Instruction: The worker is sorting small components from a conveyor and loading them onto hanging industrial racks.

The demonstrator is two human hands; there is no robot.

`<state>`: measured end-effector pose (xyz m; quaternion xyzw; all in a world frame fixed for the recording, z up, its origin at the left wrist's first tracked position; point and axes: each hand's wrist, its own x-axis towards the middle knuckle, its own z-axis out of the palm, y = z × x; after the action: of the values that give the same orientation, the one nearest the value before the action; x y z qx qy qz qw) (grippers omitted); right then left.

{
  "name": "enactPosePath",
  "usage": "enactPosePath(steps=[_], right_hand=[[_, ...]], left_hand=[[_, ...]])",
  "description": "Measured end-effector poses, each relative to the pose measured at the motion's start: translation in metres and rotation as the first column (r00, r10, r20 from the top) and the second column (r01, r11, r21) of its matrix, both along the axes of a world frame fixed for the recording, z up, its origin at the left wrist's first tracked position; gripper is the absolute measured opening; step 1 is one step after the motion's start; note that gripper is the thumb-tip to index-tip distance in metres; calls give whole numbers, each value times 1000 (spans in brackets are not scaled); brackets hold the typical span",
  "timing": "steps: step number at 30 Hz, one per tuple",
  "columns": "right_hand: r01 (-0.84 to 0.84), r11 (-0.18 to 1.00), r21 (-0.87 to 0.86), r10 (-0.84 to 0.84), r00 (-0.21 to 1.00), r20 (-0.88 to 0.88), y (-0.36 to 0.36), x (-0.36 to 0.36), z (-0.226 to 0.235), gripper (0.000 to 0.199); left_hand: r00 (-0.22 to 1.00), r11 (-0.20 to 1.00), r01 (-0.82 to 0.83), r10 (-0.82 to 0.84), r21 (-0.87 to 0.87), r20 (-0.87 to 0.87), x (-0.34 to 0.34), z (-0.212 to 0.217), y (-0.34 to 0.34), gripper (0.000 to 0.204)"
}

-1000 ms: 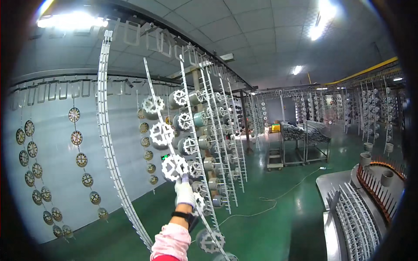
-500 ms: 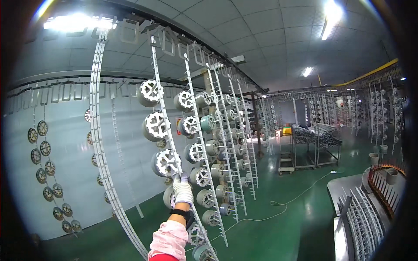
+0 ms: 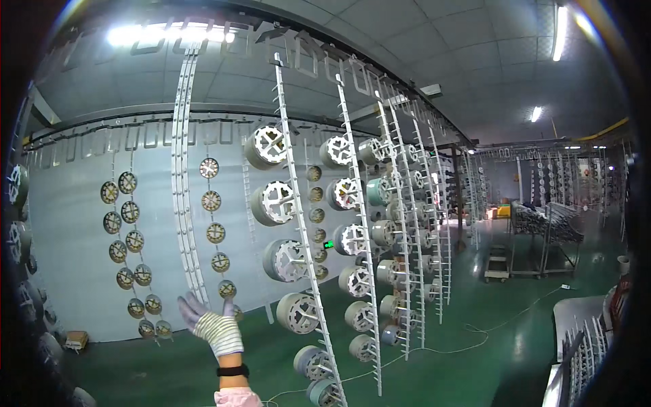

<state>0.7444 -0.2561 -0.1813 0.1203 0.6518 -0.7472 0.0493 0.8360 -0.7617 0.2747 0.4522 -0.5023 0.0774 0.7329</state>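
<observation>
My left hand (image 3: 215, 330), in a grey-and-striped work glove with a black wristband, is raised at the lower left. Its fingers are spread, with nothing seen in them. It is nearest the lower end of a bundle of narrow white hanging bars (image 3: 182, 176); whether the fingertips touch them I cannot tell. To its right hangs a white pegged rack bar (image 3: 298, 183) carrying several round grey drum-shaped parts (image 3: 285, 260) with spoked, toothed faces. A second pegged bar (image 3: 359, 190) with similar parts hangs just beyond. My right hand is out of view.
An overhead rail (image 3: 380, 71) carries more loaded racks into the distance. Dark spoked discs (image 3: 215, 233) hang before the pale wall. At right stand a metal cart (image 3: 542, 234) heaped with rods and a worktable (image 3: 576, 312). A thin cable (image 3: 468, 348) crosses the green floor.
My left hand has let go of the loaded rack bar and moved left, its fingers opening out. The view has turned left, so the racks appear further right.
</observation>
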Motion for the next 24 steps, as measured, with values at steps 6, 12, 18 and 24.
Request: enactPosePath(steps=[6, 12, 18, 24], right_hand=[[-232, 960, 159, 226, 973, 55, -23, -50, 35, 37], [-271, 958, 94, 262, 960, 97, -17, -88, 41, 39], [-306, 940, 151, 300, 952, 60, -3, -116, 49, 38], [-182, 868, 461, 285, 945, -163, 2, -136, 80, 37]], left_hand=[[977, 975, 214, -214, 54, 3, 9, -37, -81, 71], [936, 935, 352, -353, 43, 9, -8, -4, -65, 59], [920, 919, 392, -391, -40, 23, -15, 33, -50, 59], [632, 625, 766, -688, 152, -356, -71, -22, 100, 52]])
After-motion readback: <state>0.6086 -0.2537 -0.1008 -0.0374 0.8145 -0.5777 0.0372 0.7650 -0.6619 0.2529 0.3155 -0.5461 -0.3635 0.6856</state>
